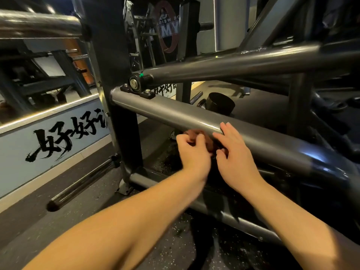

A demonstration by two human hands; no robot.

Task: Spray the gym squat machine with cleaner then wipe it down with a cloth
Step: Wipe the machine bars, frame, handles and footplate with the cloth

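Head view: under the squat machine's grey crossbar (194,118), my left hand (191,151) pinches the brown cloth (196,136); my right hand (236,152), fingers loose, touches the bar. Bunched, the cloth could slip and drop.

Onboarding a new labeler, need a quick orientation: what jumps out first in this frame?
Two bare forearms reach in from the bottom, the left hand and right hand bunching a brownish cloth just below a grey frame tube that slants across the centre. Above it a bearing block carries a second tube. On the left, bold black brush lettering runs along a pale wall panel.
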